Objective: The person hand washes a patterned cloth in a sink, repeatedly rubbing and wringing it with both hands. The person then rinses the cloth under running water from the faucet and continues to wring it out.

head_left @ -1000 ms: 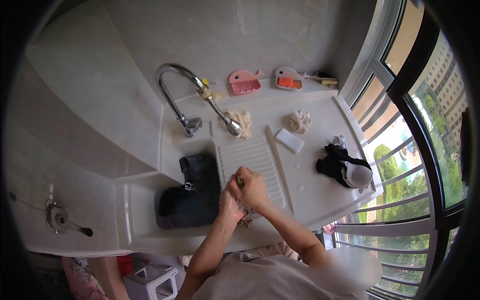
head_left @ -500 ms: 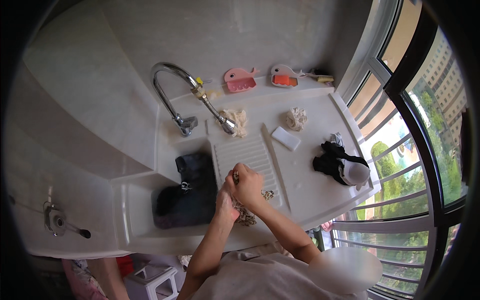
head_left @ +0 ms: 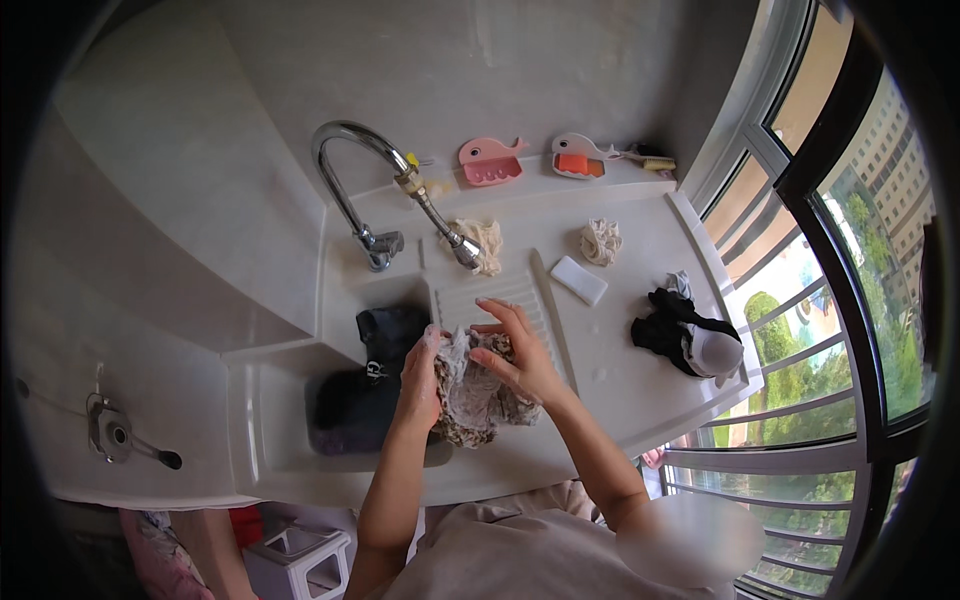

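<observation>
My left hand (head_left: 420, 375) and my right hand (head_left: 515, 345) both grip a wet, pale patterned cloth (head_left: 475, 400) bunched over the ribbed washboard (head_left: 510, 295) of a white laundry sink (head_left: 600, 390). The cloth hangs down toward the front edge between my hands. Just left of my left hand, a dark garment (head_left: 375, 375) lies in the basin. The chrome tap (head_left: 370, 190) curves above the washboard, its spout ending near a crumpled cream cloth (head_left: 485, 240).
On the counter to the right lie a white soap bar (head_left: 580, 280), another rolled cream cloth (head_left: 600, 240) and a black-and-white garment pile (head_left: 690, 335). Two whale-shaped soap holders (head_left: 490, 162) sit on the back ledge. A barred window (head_left: 830, 300) is at the right; a white stool (head_left: 295, 555) stands below.
The cloth has been drawn up and spread out between my hands; it now shows as a larger bunch. My right hand has shifted slightly over it.
</observation>
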{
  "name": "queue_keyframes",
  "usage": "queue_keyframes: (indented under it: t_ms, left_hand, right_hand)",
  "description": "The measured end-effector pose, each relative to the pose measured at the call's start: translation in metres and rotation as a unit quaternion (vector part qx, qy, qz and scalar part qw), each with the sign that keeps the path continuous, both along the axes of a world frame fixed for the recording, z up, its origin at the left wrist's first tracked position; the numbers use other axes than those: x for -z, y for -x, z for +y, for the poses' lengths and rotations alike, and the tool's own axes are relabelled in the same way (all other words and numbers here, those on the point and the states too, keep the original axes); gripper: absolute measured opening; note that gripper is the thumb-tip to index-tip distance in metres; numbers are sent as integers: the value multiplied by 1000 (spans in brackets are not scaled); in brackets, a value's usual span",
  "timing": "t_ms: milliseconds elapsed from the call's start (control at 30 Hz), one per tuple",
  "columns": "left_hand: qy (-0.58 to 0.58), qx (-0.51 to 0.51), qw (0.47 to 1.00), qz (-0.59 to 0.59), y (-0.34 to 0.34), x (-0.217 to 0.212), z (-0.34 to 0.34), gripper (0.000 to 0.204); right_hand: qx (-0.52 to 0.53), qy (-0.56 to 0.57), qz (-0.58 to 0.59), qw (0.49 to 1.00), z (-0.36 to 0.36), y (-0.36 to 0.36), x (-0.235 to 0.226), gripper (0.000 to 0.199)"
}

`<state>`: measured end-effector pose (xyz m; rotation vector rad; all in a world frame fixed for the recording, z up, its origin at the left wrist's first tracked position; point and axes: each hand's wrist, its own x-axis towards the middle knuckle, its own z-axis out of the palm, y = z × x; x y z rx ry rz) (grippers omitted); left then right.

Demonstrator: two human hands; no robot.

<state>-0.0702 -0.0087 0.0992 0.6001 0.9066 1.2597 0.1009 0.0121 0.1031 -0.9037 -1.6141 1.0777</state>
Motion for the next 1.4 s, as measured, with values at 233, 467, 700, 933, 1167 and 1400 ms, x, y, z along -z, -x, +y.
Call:
queue_keyframes:
  t_ms: [233, 467, 700, 933, 1167, 1400]
  left_hand:
    - [-274, 100, 934, 207, -13, -26, -3, 65]
    - [-26, 234, 941, 244, 13, 78, -18, 56]
    - [-96, 81, 962, -243, -16, 29, -10, 70]
    - [-58, 237, 827, -507, -24, 90, 21, 44]
    - [142, 1, 944, -299, -50, 39, -6, 59]
    - [125, 31, 938, -321, -40, 66, 2, 32]
  right_hand:
    - [-12, 41, -60, 997, -8, -17, -29, 42]
    - [46, 238, 325, 914, -9, -40, -53, 20]
    - [91, -14, -7, 996, 2, -16, -12, 24]
    - [101, -162, -217, 957, -68, 56, 4, 35]
    - [261, -114, -275, 918, -11, 37, 3, 36]
    - [168, -162, -274, 933, -39, 50, 17, 26]
